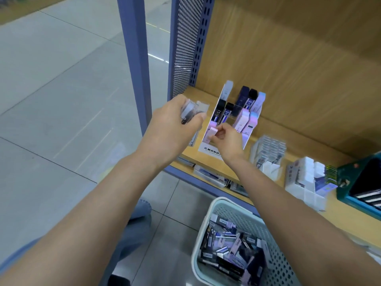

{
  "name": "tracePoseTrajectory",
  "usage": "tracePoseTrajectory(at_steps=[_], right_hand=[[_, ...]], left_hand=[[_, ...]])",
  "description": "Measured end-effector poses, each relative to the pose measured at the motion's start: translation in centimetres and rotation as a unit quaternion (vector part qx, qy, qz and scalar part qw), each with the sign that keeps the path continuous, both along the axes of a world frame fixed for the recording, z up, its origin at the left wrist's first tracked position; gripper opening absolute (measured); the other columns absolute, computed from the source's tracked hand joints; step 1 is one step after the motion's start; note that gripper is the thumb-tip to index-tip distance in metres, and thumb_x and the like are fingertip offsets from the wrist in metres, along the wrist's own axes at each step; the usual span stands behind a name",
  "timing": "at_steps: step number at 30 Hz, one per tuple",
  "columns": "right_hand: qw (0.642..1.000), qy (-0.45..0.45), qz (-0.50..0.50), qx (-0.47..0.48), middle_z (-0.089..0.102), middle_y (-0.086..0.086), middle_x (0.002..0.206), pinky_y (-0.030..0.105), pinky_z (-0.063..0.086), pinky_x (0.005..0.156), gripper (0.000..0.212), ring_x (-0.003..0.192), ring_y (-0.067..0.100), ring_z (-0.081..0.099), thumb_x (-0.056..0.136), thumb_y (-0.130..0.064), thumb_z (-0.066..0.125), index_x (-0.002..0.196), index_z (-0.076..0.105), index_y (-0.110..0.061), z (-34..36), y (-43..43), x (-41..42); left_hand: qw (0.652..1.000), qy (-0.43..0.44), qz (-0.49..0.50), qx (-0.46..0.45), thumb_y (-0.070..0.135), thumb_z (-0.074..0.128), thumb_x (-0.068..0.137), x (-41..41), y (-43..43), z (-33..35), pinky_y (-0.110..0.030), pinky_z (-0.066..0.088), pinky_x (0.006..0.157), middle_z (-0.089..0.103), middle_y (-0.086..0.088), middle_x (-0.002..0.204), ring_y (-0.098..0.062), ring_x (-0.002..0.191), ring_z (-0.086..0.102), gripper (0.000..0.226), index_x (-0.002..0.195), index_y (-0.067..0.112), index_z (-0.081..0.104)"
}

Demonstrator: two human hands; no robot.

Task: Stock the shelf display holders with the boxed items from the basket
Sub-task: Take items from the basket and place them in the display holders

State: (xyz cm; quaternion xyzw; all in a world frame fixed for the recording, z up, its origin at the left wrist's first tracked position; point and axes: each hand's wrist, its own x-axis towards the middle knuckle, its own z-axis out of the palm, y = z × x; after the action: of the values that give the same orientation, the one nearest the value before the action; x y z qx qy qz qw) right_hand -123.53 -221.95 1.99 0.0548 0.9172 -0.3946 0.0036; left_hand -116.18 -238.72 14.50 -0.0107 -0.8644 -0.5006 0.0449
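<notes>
Mint basket (226,205) on the floor holds jumbled boxes (228,250). On the shelf (272,129), the tiered holder (210,150) carries dark, pink and blue boxes upright. Your left hand (175,124) grips grey boxes (191,110). Your right hand (228,141) fingers (221,129) pinch a pink box (211,132) at the holder's front.

I'm watching the left hand (175,124) gripping a blurred bunch of small boxes (190,111) just left of the white tiered holder (208,149) on the wooden shelf (198,93). The right hand (226,141) is pinching 1 pale pink box (212,132) at the holder's front row. Below, the pale green basket (203,232) is holding more boxes.
</notes>
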Motion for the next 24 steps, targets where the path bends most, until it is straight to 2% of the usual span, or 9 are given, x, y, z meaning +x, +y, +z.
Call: tracePoseTrajectory(at_steps=[4,7,10,13,16,18,20,22,24], right_hand=[[0.999,0.007,0.001,0.048,0.058,-0.002,0.082,0.043,0.053,0.079,0.014,0.079,0.019,0.058,0.088,-0.012,0.062,0.100,0.055,-0.013,-0.4,-0.3,0.0],[0.999,0.019,-0.007,0.047,0.059,0.000,0.085,0.045,0.053,0.076,0.017,0.078,0.018,0.059,0.091,-0.016,0.060,0.103,0.048,-0.015,-0.3,-0.5,0.1],[0.998,0.020,-0.011,0.053,0.059,0.002,0.085,0.045,0.053,0.075,0.014,0.075,0.018,0.058,0.093,-0.018,0.057,0.101,0.047,-0.014,-0.1,-0.5,-0.1],[0.997,0.019,-0.005,0.068,0.060,0.001,0.091,0.045,0.052,0.076,0.013,0.079,0.019,0.059,0.093,-0.017,0.054,0.104,0.049,-0.013,0.4,-0.5,0.1],[0.994,0.083,0.018,0.075,0.055,0.002,0.106,0.039,0.050,0.079,0.017,0.090,0.017,0.056,0.093,-0.010,0.050,0.110,0.051,-0.010,1.5,-0.5,1.1],[0.989,0.133,0.060,0.028,0.051,-0.002,0.102,0.027,0.048,0.081,0.015,0.089,0.010,0.051,0.091,-0.005,0.051,0.105,0.054,-0.011,3.0,-0.8,2.2],[0.983,0.118,0.125,-0.060,0.049,-0.008,0.095,0.019,0.047,0.077,0.023,0.084,0.005,0.051,0.089,0.000,0.054,0.093,0.053,-0.023,5.0,-0.9,3.7],[0.971,0.054,0.183,-0.144,0.050,-0.012,0.093,0.019,0.048,0.076,0.035,0.086,0.006,0.055,0.086,0.003,0.057,0.088,0.049,-0.032,6.7,-0.7,5.5],[0.960,0.015,0.209,-0.188,0.054,-0.012,0.092,0.025,0.050,0.079,0.033,0.089,0.008,0.057,0.086,0.001,0.060,0.091,0.050,-0.031,7.6,-0.3,6.8]], left_hand=[[1.000,0.002,0.007,-0.002,0.032,0.055,0.092,-0.2,0.0,-0.1,-0.017,0.039,0.053,0.068,-0.005,0.090,-0.019,0.078,0.058,0.021,0.090,0.011,0.054],[1.000,0.004,0.006,0.004,0.030,0.055,0.092,-0.3,0.3,-0.1,-0.013,0.036,0.050,0.068,-0.007,0.089,-0.012,0.066,0.049,0.022,0.088,0.009,0.053],[1.000,0.001,0.004,-0.001,0.030,0.055,0.092,-0.3,0.7,-0.1,-0.012,0.036,0.050,0.067,-0.006,0.088,-0.009,0.064,0.047,0.022,0.090,0.008,0.054],[1.000,-0.015,-0.002,0.000,0.029,0.054,0.092,-0.3,1.0,-0.3,-0.016,0.039,0.051,0.067,-0.006,0.090,-0.018,0.074,0.056,0.022,0.093,0.008,0.056],[0.999,-0.048,-0.005,-0.003,0.025,0.051,0.092,-0.3,1.2,-0.5,-0.030,0.046,0.057,0.067,-0.010,0.095,-0.029,0.082,0.060,0.020,0.098,0.006,0.055],[0.998,-0.057,-0.011,0.000,0.024,0.051,0.091,-0.2,1.3,-0.7,-0.035,0.048,0.059,0.065,-0.010,0.091,-0.031,0.080,0.058,0.020,0.097,0.005,0.054],[0.999,-0.046,-0.013,-0.016,0.024,0.055,0.091,0.0,1.3,-0.8,-0.025,0.042,0.055,0.058,-0.001,0.077,-0.020,0.068,0.052,0.017,0.090,0.007,0.055],[0.999,-0.037,-0.019,-0.031,0.024,0.059,0.090,0.1,1.5,-0.8,-0.010,0.033,0.048,0.049,0.009,0.067,-0.006,0.060,0.045,0.014,0.080,0.016,0.054],[0.998,-0.043,-0.031,-0.031,0.024,0.061,0.089,0.3,1.7,-0.8,-0.007,0.032,0.046,0.047,0.012,0.062,-0.002,0.055,0.043,0.017,0.074,0.021,0.054]])
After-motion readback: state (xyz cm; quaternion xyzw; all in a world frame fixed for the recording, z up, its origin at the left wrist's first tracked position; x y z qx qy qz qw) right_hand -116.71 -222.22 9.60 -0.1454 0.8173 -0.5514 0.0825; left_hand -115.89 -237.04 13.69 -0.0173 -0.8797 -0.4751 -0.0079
